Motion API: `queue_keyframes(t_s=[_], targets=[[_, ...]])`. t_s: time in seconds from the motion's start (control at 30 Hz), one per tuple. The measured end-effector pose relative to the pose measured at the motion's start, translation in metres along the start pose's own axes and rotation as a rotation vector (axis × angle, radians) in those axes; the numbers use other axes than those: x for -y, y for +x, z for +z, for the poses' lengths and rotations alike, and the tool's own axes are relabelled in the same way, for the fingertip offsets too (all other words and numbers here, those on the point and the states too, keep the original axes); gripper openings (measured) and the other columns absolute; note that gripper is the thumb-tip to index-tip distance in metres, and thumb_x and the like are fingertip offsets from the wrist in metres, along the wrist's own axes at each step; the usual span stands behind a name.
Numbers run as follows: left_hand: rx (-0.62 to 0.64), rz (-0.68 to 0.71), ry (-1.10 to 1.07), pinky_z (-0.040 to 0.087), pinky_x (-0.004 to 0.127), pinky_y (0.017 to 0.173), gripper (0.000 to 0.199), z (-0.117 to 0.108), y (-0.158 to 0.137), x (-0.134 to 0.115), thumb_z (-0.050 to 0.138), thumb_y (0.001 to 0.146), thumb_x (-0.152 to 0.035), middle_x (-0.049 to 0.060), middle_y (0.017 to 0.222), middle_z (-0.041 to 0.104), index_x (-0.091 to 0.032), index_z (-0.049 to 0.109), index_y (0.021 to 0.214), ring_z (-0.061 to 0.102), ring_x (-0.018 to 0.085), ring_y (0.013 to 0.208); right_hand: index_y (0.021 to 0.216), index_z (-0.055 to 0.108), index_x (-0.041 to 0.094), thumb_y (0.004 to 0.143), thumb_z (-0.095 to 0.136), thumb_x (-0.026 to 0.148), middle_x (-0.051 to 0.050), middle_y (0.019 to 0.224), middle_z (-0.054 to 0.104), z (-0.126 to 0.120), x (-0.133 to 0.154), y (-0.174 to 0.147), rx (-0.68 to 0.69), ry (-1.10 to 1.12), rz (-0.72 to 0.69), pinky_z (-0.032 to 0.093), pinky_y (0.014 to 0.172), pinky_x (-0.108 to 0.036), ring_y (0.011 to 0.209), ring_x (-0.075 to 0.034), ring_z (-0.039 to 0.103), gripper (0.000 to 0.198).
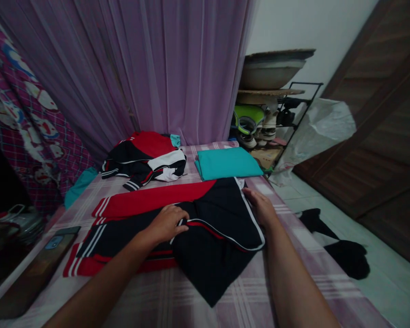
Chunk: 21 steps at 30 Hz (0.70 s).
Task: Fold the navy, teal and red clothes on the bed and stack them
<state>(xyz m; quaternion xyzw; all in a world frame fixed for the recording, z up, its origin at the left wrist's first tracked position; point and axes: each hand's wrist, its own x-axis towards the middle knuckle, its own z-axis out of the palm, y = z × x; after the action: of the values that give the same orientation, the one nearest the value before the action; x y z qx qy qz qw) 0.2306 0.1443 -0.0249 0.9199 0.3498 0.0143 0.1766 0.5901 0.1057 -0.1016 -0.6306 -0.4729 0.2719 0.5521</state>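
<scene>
A navy and red track jacket (222, 200) with white trim lies partly folded on the plaid bedspread (242, 296). Its striped cuffs point left, and one dark corner hangs toward me. My left hand (171, 223) rests on the middle of the jacket, thumb and fingers closed on the white-edged fabric. At the right edge my right hand (262, 207) touches the cloth, fingers stretched out toward the white trim. Beyond it is a folded turquoise cloth (228, 163). A second red, navy and white garment (150, 155) is heaped at the back left.
A phone (54, 243) lies on a long dark object (30, 282) at the left edge. Purple curtains (181, 68) hang behind the bed. To the right stand a rack (295, 125) with shoes and basins, a plastic bag (324, 123), and dark clothing (348, 257) on the floor.
</scene>
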Motion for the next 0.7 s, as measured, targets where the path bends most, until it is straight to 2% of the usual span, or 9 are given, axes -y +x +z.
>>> queue_keyframes(t_s=[0.07,0.17,0.27,0.37,0.47,0.53,0.6,0.7], targets=[[-0.011,-0.013,-0.027,0.041,0.041,0.097,0.018,-0.006,-0.004,0.0,0.062,0.085,-0.036,0.006,0.105,0.067,-0.023,0.063,0.097,0.058,0.024,0.107,0.117,0.072,0.02,0.081,0.051,0.037,-0.006,0.122,0.071,-0.001,-0.003,0.002,0.012,0.079,0.038,0.051,0.101,-0.043,0.117,-0.026,0.064,0.045],[0.02,-0.082,-0.196,0.047,0.032,0.081,0.019,-0.024,-0.018,0.002,0.055,0.086,-0.04,0.002,0.094,0.064,-0.023,0.055,0.095,0.058,0.018,0.089,0.123,0.069,0.024,0.075,0.05,0.027,-0.004,0.117,0.073,-0.001,-0.005,0.002,0.093,0.113,0.101,0.055,0.095,-0.042,0.108,-0.025,0.068,0.052],[0.062,-0.166,-0.349,0.048,0.027,0.071,0.031,-0.055,-0.041,0.016,0.052,0.084,-0.053,-0.001,0.084,0.059,-0.023,0.052,0.093,0.056,0.015,0.078,0.128,0.065,0.024,0.077,0.046,0.026,-0.003,0.115,0.073,0.0,-0.005,0.0,0.148,0.07,0.106,0.056,0.091,-0.043,0.105,-0.023,0.069,0.055],[-0.01,-0.278,-0.408,0.051,0.029,0.073,0.046,-0.096,-0.067,0.045,0.054,0.077,-0.066,-0.001,0.086,0.06,-0.024,0.053,0.095,0.058,0.016,0.081,0.119,0.071,0.027,0.082,0.048,0.032,-0.003,0.127,0.068,0.0,-0.002,0.001,0.133,-0.011,0.01,0.049,0.103,-0.044,0.12,-0.023,0.061,0.044],[-0.046,-0.418,-0.444,0.055,0.033,0.075,0.06,-0.127,-0.084,0.083,0.058,0.069,-0.074,0.0,0.092,0.066,-0.025,0.057,0.103,0.062,0.021,0.088,0.114,0.072,0.028,0.088,0.049,0.041,-0.004,0.133,0.064,0.002,0.004,0.004,0.134,-0.193,-0.128,0.039,0.112,-0.047,0.13,-0.024,0.053,0.038],[-0.071,-0.477,-0.391,0.056,0.035,0.078,0.067,-0.138,-0.088,0.107,0.059,0.064,-0.077,0.0,0.096,0.069,-0.024,0.06,0.105,0.064,0.024,0.092,0.115,0.072,0.026,0.091,0.049,0.045,-0.007,0.134,0.063,0.008,0.009,0.003,0.151,-0.36,-0.22,0.036,0.113,-0.05,0.134,-0.027,0.048,0.038],[-0.072,-0.502,-0.31,0.057,0.037,0.081,0.072,-0.142,-0.085,0.127,0.058,0.059,-0.08,0.001,0.098,0.071,-0.024,0.064,0.103,0.065,0.027,0.095,0.12,0.07,0.026,0.091,0.051,0.046,-0.008,0.137,0.061,0.015,0.015,0.003,0.17,-0.548,-0.281,0.035,0.112,-0.055,0.138,-0.03,0.042,0.039],[-0.036,-0.477,-0.21,0.057,0.037,0.085,0.07,-0.138,-0.072,0.15,0.055,0.059,-0.081,0.003,0.1,0.073,-0.024,0.067,0.099,0.066,0.029,0.099,0.131,0.062,0.025,0.088,0.059,0.042,-0.01,0.138,0.06,0.026,0.03,0.006,0.197,-0.811,-0.305,0.034,0.109,-0.058,0.138,-0.033,0.041,0.047]])
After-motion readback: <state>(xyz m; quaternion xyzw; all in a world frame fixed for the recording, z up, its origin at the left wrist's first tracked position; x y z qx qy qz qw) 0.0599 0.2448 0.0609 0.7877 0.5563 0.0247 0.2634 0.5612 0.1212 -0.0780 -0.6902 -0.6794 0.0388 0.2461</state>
